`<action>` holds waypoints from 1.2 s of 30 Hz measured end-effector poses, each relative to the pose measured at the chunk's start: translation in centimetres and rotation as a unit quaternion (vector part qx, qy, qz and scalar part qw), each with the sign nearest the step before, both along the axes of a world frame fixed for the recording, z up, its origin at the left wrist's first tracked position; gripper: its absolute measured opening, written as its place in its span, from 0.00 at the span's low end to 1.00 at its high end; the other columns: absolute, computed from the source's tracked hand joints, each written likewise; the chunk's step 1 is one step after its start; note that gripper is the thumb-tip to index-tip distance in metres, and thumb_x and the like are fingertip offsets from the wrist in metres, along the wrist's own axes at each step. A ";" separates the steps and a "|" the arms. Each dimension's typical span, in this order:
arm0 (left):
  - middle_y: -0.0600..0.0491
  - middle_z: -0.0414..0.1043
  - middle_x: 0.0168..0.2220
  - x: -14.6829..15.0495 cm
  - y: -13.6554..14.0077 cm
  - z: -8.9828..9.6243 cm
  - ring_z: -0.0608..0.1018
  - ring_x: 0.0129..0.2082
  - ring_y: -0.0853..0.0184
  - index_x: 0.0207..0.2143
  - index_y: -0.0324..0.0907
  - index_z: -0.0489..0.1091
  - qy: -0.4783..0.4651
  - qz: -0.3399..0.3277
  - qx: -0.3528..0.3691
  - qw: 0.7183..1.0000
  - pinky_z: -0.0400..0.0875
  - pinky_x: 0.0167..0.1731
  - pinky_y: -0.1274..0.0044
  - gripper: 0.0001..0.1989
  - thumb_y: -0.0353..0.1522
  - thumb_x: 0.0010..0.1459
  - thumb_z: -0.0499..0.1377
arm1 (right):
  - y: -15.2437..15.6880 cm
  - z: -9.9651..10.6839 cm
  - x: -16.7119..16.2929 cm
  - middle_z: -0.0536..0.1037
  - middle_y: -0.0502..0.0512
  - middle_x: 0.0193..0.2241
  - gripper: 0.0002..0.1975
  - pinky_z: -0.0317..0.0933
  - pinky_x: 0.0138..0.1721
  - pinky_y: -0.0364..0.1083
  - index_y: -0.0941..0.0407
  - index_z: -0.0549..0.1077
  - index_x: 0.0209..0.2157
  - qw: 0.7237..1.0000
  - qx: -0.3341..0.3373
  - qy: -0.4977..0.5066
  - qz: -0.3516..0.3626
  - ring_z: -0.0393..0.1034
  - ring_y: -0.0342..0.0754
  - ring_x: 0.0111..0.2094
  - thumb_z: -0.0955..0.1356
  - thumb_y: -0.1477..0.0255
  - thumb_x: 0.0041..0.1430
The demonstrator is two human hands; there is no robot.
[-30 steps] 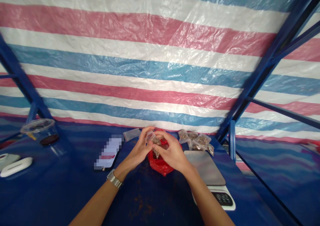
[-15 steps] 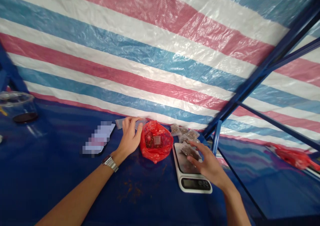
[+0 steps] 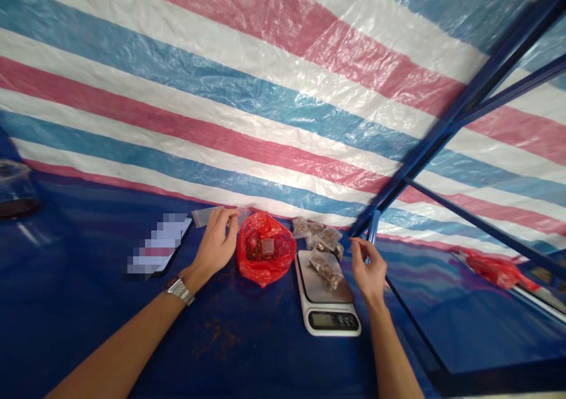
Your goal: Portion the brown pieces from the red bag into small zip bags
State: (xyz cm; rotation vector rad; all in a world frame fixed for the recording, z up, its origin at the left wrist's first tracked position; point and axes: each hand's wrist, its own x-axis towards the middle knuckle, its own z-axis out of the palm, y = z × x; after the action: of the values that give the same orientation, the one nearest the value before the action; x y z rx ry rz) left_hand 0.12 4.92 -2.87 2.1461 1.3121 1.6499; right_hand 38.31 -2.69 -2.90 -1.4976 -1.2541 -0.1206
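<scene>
A small clear bag of brown bits (image 3: 326, 269) lies tilted on the metal plate of a white digital kitchen scale (image 3: 327, 322). Just right of the scale, my right hand (image 3: 369, 266) hovers with loosely bent, parted fingers and nothing seen in them. My left hand (image 3: 216, 240) rests by some flat clear plastic bags (image 3: 203, 217), its fingers bent over them and its thumb apart. Between my hands sits an open red plastic bag (image 3: 265, 275), holding brown bits and a small clear square container (image 3: 267, 246).
Several filled clear bags (image 3: 327, 237) are piled behind the scale. A phone (image 3: 161, 246) lies left of my left hand. A clear tub (image 3: 15, 190) stands at the far left. A blue metal post (image 3: 374, 225) rises at the right, before a striped tarp (image 3: 221, 145).
My right hand has let go of the small filled bag on the scale and moved off to the right. My left hand stays by the flat bags. The view has shifted slightly.
</scene>
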 end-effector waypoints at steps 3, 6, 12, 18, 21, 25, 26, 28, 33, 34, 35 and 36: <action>0.49 0.73 0.43 -0.1 0.2 -0.1 0.76 0.46 0.59 0.45 0.44 0.69 -0.006 0.001 0.001 1.000 0.72 0.51 0.66 0.09 0.31 0.71 0.49 | -0.1 0.0 -0.4 0.82 0.58 0.35 0.21 0.65 0.37 0.48 0.58 0.81 0.41 1.000 -0.006 -0.006 0.010 0.71 0.50 0.33 0.67 0.55 0.66; 0.50 0.74 0.43 -0.2 0.3 -0.2 0.77 0.45 0.61 0.45 0.44 0.69 -0.007 0.004 -0.001 1.000 0.73 0.49 0.68 0.08 0.31 0.70 0.50 | 0.1 0.0 -0.4 0.82 0.57 0.34 0.21 0.66 0.38 0.48 0.58 0.81 0.41 1.000 -0.005 -0.007 0.011 0.71 0.50 0.33 0.67 0.55 0.66; 0.50 0.73 0.41 -0.3 0.4 -0.1 0.77 0.42 0.61 0.43 0.45 0.69 -0.003 0.014 -0.004 1.000 0.74 0.46 0.69 0.08 0.29 0.67 0.51 | 0.2 -0.3 -0.2 0.83 0.58 0.36 0.22 0.67 0.40 0.49 0.58 0.81 0.41 0.999 -0.016 -0.011 0.026 0.73 0.51 0.35 0.66 0.54 0.67; 0.49 0.73 0.41 -0.4 0.4 0.0 0.77 0.41 0.60 0.43 0.45 0.69 -0.001 0.020 -0.013 1.000 0.74 0.46 0.68 0.08 0.29 0.65 0.52 | 0.1 -0.3 -0.4 0.83 0.58 0.36 0.22 0.67 0.41 0.49 0.57 0.80 0.41 0.998 -0.039 -0.019 0.041 0.73 0.52 0.35 0.65 0.54 0.68; 0.49 0.73 0.41 -0.4 0.5 0.0 0.77 0.40 0.60 0.42 0.44 0.69 0.003 0.021 -0.015 1.000 0.74 0.46 0.68 0.08 0.29 0.65 0.52 | -0.1 0.2 -0.5 0.82 0.59 0.37 0.21 0.67 0.42 0.51 0.57 0.80 0.42 0.997 -0.053 -0.029 0.057 0.73 0.52 0.36 0.65 0.54 0.68; 0.50 0.72 0.41 -0.5 0.5 0.0 0.76 0.38 0.61 0.43 0.44 0.70 0.011 0.027 -0.014 0.999 0.74 0.44 0.68 0.09 0.29 0.65 0.52 | -1.2 1.8 -1.5 0.82 0.56 0.40 0.19 0.68 0.46 0.53 0.54 0.80 0.47 0.981 -0.112 -0.076 0.140 0.74 0.53 0.39 0.68 0.55 0.66; 0.50 0.72 0.40 -0.5 0.6 0.0 0.76 0.38 0.61 0.43 0.44 0.70 0.014 0.028 -0.013 0.999 0.73 0.44 0.68 0.09 0.28 0.64 0.52 | -1.6 2.2 -2.0 0.82 0.56 0.41 0.19 0.68 0.48 0.53 0.53 0.79 0.50 0.972 -0.138 -0.099 0.164 0.74 0.54 0.41 0.68 0.56 0.65; 0.51 0.72 0.39 -0.6 0.6 -0.1 0.76 0.37 0.61 0.44 0.44 0.70 0.018 0.028 -0.011 0.999 0.73 0.43 0.69 0.09 0.28 0.64 0.52 | -2.3 3.0 -3.1 0.81 0.56 0.43 0.19 0.66 0.50 0.55 0.51 0.76 0.54 0.953 -0.181 -0.147 0.193 0.74 0.56 0.45 0.69 0.58 0.66; 0.51 0.71 0.40 -0.6 0.6 -0.3 0.76 0.38 0.62 0.44 0.43 0.70 0.017 0.026 -0.018 0.999 0.73 0.44 0.70 0.10 0.27 0.64 0.52 | -3.0 3.3 -5.1 0.80 0.55 0.45 0.16 0.66 0.51 0.57 0.49 0.75 0.51 0.937 -0.215 -0.198 0.191 0.74 0.57 0.48 0.72 0.67 0.61; 0.51 0.71 0.40 -0.6 0.6 -0.3 0.76 0.38 0.62 0.44 0.43 0.70 0.017 0.024 -0.021 0.999 0.73 0.44 0.70 0.10 0.27 0.65 0.52 | -2.9 3.2 -5.2 0.80 0.55 0.45 0.15 0.67 0.51 0.56 0.49 0.76 0.50 0.937 -0.217 -0.198 0.190 0.75 0.57 0.48 0.71 0.68 0.61; 0.51 0.71 0.40 -0.6 0.6 -0.3 0.76 0.38 0.62 0.44 0.43 0.70 0.017 0.023 -0.023 0.999 0.73 0.44 0.69 0.10 0.27 0.65 0.52 | -2.8 3.0 -5.1 0.79 0.55 0.46 0.14 0.68 0.50 0.56 0.49 0.76 0.49 0.937 -0.217 -0.196 0.191 0.75 0.57 0.47 0.71 0.68 0.61; 0.51 0.71 0.40 -0.5 0.6 -0.3 0.76 0.38 0.62 0.44 0.43 0.70 0.018 0.022 -0.025 0.999 0.73 0.44 0.69 0.10 0.27 0.65 0.51 | -2.7 2.7 -5.0 0.80 0.55 0.46 0.13 0.68 0.49 0.55 0.49 0.76 0.48 0.937 -0.218 -0.192 0.192 0.75 0.57 0.47 0.70 0.68 0.62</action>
State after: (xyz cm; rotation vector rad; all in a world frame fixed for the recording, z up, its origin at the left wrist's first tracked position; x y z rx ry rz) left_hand -0.43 5.49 -3.12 2.1430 1.4050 1.5853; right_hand 33.29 -5.39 -0.15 -1.6111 -1.9692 0.1419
